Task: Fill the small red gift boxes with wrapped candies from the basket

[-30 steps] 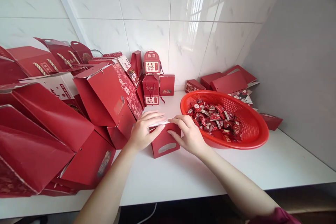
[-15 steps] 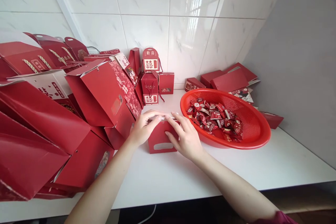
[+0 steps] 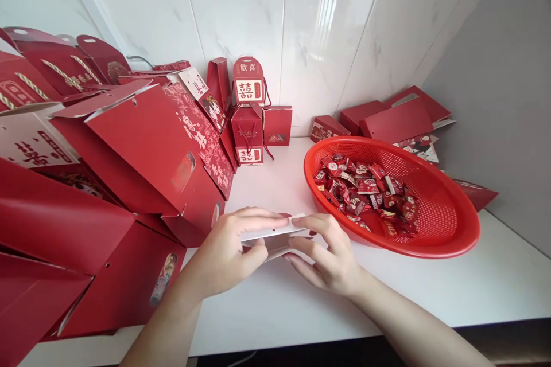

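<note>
Between my hands is a small red gift box (image 3: 275,239), its white inner cardboard facing me and its top parted. My left hand (image 3: 230,252) grips the left side, thumb at the near edge and fingers along the far flap. On the right side my right hand (image 3: 329,249) pinches the box rim, its fingers bent over the edge. The outer red faces are mostly hidden. Close to my right hand stands a red perforated plastic basket (image 3: 451,200) holding many wrapped candies (image 3: 365,189).
Red boxes (image 3: 129,143) are heaped along the left. Two small decorated boxes are stacked by the tiled wall, the upper box (image 3: 248,83) on the lower box (image 3: 247,132). More red boxes (image 3: 396,117) lie behind the basket. The white table (image 3: 275,327) ends at a front edge.
The box has tipped so its opening faces me, where its red front showed before. Its top has come apart between my hands. The view has tilted down and closer.
</note>
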The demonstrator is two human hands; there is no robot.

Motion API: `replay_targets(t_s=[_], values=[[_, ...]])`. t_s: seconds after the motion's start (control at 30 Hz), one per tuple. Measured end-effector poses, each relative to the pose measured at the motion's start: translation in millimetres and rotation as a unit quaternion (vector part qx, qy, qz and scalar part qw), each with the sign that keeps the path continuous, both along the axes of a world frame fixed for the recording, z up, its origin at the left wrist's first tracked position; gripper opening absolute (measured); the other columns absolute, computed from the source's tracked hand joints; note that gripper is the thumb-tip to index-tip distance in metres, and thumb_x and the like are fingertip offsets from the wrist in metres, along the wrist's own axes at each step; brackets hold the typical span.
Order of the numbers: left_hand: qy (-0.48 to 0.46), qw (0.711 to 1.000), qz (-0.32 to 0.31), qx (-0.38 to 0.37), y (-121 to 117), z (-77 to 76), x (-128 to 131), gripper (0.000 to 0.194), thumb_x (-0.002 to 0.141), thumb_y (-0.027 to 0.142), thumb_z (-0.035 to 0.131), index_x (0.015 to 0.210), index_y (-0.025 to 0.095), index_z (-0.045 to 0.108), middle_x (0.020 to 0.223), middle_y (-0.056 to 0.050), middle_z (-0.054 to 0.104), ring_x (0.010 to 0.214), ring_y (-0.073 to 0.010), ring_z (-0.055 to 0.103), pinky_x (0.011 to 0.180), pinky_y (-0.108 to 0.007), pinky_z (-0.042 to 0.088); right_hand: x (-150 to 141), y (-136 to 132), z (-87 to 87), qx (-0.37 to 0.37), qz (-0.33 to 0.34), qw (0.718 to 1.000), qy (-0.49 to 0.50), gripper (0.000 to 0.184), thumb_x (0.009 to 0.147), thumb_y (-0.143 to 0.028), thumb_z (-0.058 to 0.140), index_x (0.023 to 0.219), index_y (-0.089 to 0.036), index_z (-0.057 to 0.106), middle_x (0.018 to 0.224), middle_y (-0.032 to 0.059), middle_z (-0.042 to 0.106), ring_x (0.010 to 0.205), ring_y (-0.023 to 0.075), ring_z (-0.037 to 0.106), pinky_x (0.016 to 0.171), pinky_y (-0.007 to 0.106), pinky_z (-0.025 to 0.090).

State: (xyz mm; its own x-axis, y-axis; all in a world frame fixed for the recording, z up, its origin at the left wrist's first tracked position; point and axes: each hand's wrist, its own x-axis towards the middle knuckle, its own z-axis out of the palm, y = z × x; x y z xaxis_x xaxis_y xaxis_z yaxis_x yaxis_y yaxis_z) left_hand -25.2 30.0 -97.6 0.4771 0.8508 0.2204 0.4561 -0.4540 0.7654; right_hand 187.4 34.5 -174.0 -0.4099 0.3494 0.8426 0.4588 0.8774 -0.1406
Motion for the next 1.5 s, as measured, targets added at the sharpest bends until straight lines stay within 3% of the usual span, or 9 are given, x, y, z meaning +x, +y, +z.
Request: replay_targets(t_s=[0.2,0.5,0.7,0.83,1.0,1.17,1.27,1.4,1.5], values=[[-0.06,0.997,-0.035,-0.039,6.8,-7.2,-1.8,0.056,0.077,0.006,0.04,0.12,0.028,0.068,0.133,0.001,0.057,0.126,-0.0207,0.051,0.11,-0.033,0.04,2.3,-1.8,7.3,0.012,-0.036,0.998,-0.055,0.031,0.083,-0.023,0.068,0.113,-0.02,0.063,0.115,0.0107,0.057,0.095,0.0242,0.05,0.077,0.038,0.05],[-0.07,0.997,-0.033,-0.021,16.3,-13.0,-5.8,0.058,0.075,0.008,0.04,0.119,0.03,0.069,0.134,0.002,0.058,0.127,-0.0235,0.049,0.111,-0.038,0.037,8.4,3.9,11.8,0.025,-0.068,0.996,-0.046,0.042,0.093,-0.056,0.046,0.087,-0.016,0.058,0.113,0.0147,0.058,0.098,0.0275,0.052,0.075,0.039,0.048],[-0.184,0.982,0.002,-0.041,32.0,-26.0,-15.1,0.053,0.066,0.01,0.041,0.104,0.022,0.076,0.123,-0.002,0.067,0.123,-0.0268,0.054,0.107,-0.039,0.04,14.9,14.1,15.5,-0.028,-0.038,0.998,-0.051,0.041,0.095,-0.053,0.044,0.073,-0.019,0.049,0.115,0.0143,0.063,0.086,0.0215,0.06,0.07,0.035,0.048],[-0.24,0.969,0.037,-0.057,37.9,-34.5,-9.0,0.048,0.07,0.015,0.042,0.102,0.019,0.077,0.117,-0.005,0.07,0.119,-0.0283,0.056,0.102,-0.038,0.042,10.8,14.7,36.5,-0.123,-0.075,0.984,-0.107,0.036,0.096,-0.044,0.047,0.071,-0.019,0.051,0.107,0.0105,0.066,0.079,0.0177,0.063,0.067,0.03,0.048],[-0.258,0.96,0.072,-0.078,46.6,-40.4,8.6,0.045,0.075,0.023,0.047,0.11,0.016,0.074,0.11,-0.004,0.073,0.104,-0.028,0.064,0.083,-0.032,0.049,1.6,29.1,75.4,-0.28,-0.173,0.922,-0.206,0.03,0.096,-0.044,0.045,0.094,-0.019,0.061,0.083,0.0049,0.066,0.064,0.0176,0.06,0.054,0.027,0.038],[-0.347,0.926,0.106,-0.104,78.9,-49.7,11.2,0.042,0.07,0.029,0.051,0.099,0.013,0.077,0.101,-0.007,0.075,0.093,-0.027,0.065,0.073,-0.03,0.048,8.2,58.3,93.1,-0.386,-0.103,0.883,-0.246,0.028,0.096,-0.038,0.043,0.116,-0.027,0.06,0.088,0.0016,0.069,0.075,0.0187,0.064,0.064,0.026,0.042],[-0.372,0.913,0.097,-0.138,97.2,-55.5,14.1,0.04,0.069,0.03,0.052,0.094,0.011,0.077,0.095,-0.009,0.075,0.086,-0.0271,0.067,0.068,-0.031,0.049,20.0,60.4,102.5,-0.386,-0.111,0.882,-0.245,0.029,0.093,-0.036,0.046,0.119,-0.032,0.059,0.095,-0.0004,0.069,0.077,0.0186,0.064,0.062,0.026,0.041],[-0.381,0.906,0.099,-0.159,100.6,-61.5,25.0,0.039,0.074,0.032,0.055,0.1,0.012,0.075,0.093,-0.008,0.076,0.08,-0.0264,0.069,0.064,-0.03,0.049,55.4,53.8,126.9,-0.327,-0.238,0.892,-0.201,0.03,0.092,-0.045,0.048,0.116,-0.031,0.06,0.1,0.0009,0.07,0.083,0.0217,0.064,0.062,0.028,0.042],[-0.389,0.898,0.096,-0.184,93.7,-65.1,31.5,0.04,0.077,0.037,0.06,0.105,0.012,0.073,0.091,-0.009,0.076,0.075,-0.0261,0.07,0.064,-0.031,0.049,101.0,66.1,138.2,-0.344,-0.319,0.863,-0.189,0.037,0.091,-0.053,0.047,0.115,-0.029,0.06,0.104,0.0024,0.07,0.087,0.0229,0.064,0.068,0.03,0.044]])
